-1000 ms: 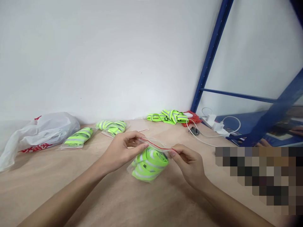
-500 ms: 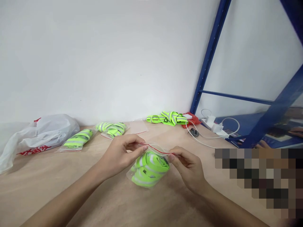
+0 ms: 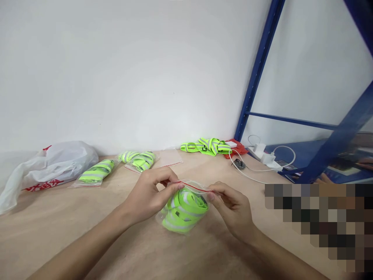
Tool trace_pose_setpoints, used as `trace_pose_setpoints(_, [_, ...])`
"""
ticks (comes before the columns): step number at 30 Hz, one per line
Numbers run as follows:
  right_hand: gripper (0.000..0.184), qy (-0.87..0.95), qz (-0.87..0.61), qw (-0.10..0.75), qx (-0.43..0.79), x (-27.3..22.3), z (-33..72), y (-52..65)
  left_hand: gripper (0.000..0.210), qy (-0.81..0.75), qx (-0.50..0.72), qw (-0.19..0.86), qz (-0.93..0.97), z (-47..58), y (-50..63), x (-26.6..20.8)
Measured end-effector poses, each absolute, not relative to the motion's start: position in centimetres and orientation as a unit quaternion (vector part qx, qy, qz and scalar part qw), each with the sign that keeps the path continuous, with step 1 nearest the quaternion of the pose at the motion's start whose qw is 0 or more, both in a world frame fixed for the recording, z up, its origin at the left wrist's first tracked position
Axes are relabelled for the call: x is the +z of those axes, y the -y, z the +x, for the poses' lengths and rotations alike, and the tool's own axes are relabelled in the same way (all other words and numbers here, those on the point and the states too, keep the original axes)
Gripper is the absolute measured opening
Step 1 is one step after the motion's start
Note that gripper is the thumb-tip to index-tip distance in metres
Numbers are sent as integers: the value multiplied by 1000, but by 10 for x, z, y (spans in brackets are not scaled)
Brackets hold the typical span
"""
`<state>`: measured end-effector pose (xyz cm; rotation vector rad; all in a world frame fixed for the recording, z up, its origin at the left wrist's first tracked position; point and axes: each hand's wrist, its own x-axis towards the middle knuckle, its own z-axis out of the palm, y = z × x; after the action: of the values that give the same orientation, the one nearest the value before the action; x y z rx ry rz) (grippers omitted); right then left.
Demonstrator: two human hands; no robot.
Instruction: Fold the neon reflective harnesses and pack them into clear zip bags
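Observation:
Both hands pinch the red-edged top of a clear zip bag [image 3: 201,187], one near each end. My left hand [image 3: 155,190] grips the left part of the opening between thumb and fingers. On the other end, my right hand [image 3: 233,208] is closed on the right corner. Inside the bag sits a rolled neon-green reflective strap [image 3: 186,212] with silver stripes and dark buckle parts. The bag hangs tilted just above or on the brown table surface [image 3: 140,252]; whether it touches, I cannot tell.
Two filled bags, one [image 3: 97,172] at left and another [image 3: 140,159] farther back, lie near a white plastic bag [image 3: 67,161]. Loose green straps [image 3: 210,146] lie by the wall beside a red bag [image 3: 240,147]. White cables, a power strip [image 3: 272,165] and a blue frame [image 3: 258,74] stand right.
The bag's top edge has shifted slightly between my fingers, and its red line bends less. Both hands keep nearly the same place and grip.

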<state>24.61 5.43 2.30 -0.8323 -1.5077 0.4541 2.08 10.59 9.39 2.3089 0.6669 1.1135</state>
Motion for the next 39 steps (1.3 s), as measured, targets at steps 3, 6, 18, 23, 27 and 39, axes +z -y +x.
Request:
trace_pose_setpoints(3, [9,661,-363,629,188,27,248,-55,20,-242,409,226,851,20,-105,95])
trace_pose_setpoints(6, [10,655,-370,631,189,31,250,-54,22,-255,397,239,849,21,-104,97])
trace_pose_setpoints(18, [26,596,-425,584,351,29,243,-57,20,-330,288,383,814,30,-111,84])
trace_pose_setpoints(23, [33,582,-437,568,385,28,243,-59,24,-320,282,390,816,32,-109,82])
trace_pose_setpoints(27, [39,579,-441,563,392,31,246,-61,24,-335,269,426,796,30,-108,84])
trace_pose_setpoints(39, [37,566,-436,538,447,28,245,-61,22,-347,264,480,762,32,-114,73])
